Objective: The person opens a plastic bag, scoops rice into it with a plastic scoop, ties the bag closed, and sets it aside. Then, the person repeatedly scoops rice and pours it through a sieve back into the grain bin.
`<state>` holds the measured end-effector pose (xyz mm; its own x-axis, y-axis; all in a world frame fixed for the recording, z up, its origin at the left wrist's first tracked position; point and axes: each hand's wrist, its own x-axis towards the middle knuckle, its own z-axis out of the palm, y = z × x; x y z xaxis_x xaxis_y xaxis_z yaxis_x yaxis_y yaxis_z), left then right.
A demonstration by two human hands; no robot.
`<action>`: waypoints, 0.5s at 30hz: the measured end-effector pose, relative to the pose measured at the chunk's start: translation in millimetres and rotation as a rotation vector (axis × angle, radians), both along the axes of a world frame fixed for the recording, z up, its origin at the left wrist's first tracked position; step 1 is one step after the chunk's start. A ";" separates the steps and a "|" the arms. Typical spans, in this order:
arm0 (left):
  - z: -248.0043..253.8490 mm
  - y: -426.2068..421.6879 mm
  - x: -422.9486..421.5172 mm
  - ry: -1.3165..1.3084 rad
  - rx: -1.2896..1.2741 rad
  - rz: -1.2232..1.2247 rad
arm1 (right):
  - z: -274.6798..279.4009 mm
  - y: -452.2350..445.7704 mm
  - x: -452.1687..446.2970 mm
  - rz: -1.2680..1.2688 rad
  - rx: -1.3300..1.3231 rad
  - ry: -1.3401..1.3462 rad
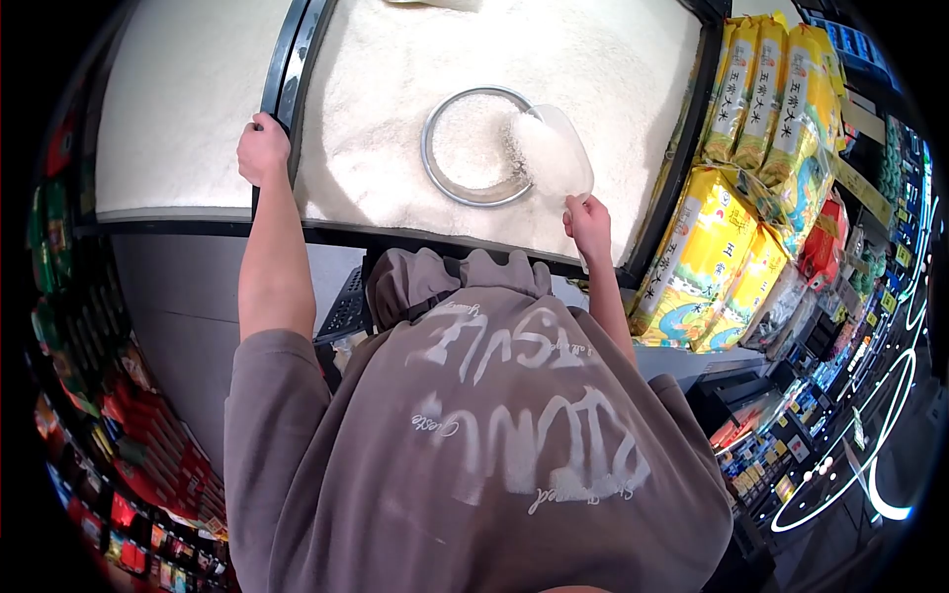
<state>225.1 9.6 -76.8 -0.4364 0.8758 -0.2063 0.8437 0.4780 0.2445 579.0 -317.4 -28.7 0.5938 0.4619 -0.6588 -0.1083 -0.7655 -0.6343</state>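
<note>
My right hand point(589, 225) is closed around the handle of a translucent scoop point(575, 158). White rice fills much of the scoop, which is tilted over the right side of a round metal bowl point(429, 163). Rice also lies inside the bowl, and the bowl sits in a bin of loose white rice point(376, 109). My left hand point(264, 150) grips the black divider point(287, 69) between two bins, with its fingers curled over the bar.
A second bin of white grain point(178, 119) lies left of the divider. Yellow rice bags point(707, 247) are stacked along the right side. At the bin's top edge is a pale object point(435, 3), partly cut off. Packaged goods point(168, 450) fill shelves at lower left.
</note>
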 end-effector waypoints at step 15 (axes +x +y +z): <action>1.2 -0.3 0.8 0.003 0.003 0.001 | 17.6 -7.0 15.8 -0.041 -0.034 -0.026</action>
